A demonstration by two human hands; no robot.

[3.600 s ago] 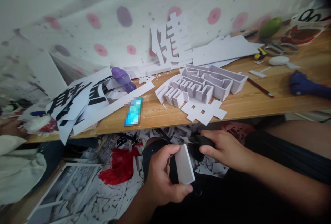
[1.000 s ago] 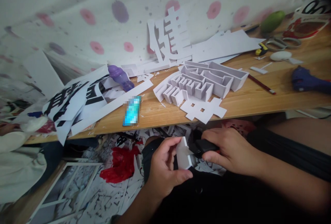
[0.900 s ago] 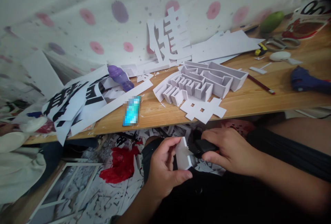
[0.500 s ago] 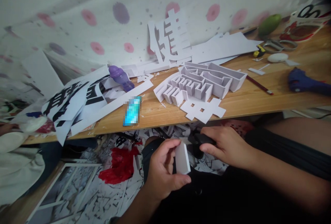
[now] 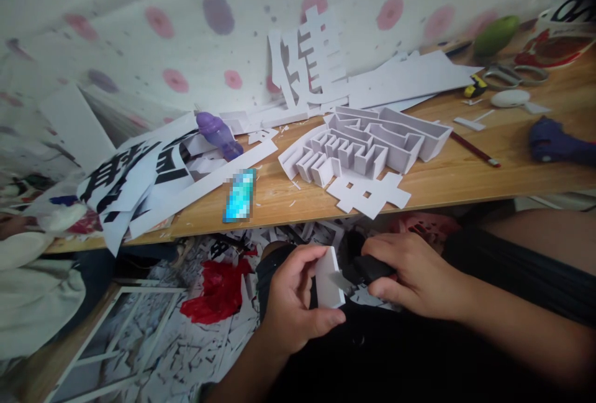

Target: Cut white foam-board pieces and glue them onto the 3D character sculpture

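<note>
Fingers and thumb of my left hand grip a small white foam board piece by its edges, upright above my lap. My right hand is closed around a black-handled knife. The knife's grey blade lies against the right edge of the piece; how deep it sits I cannot tell. Beyond my hands on the table stands a raised white letter form with thin walls. A flat white cutout with square holes lies at its near side.
A phone, a purple bottle and printed sheets lie to the left. On the right are a pencil, a glue gun and scissors. Scraps and a red bag cover the floor. Another person's sleeve shows at left.
The knife has turned and dropped slightly, so its blade now shows across the right edge of the foam board piece. My left hand keeps its hold. The camera view has shifted a little.
</note>
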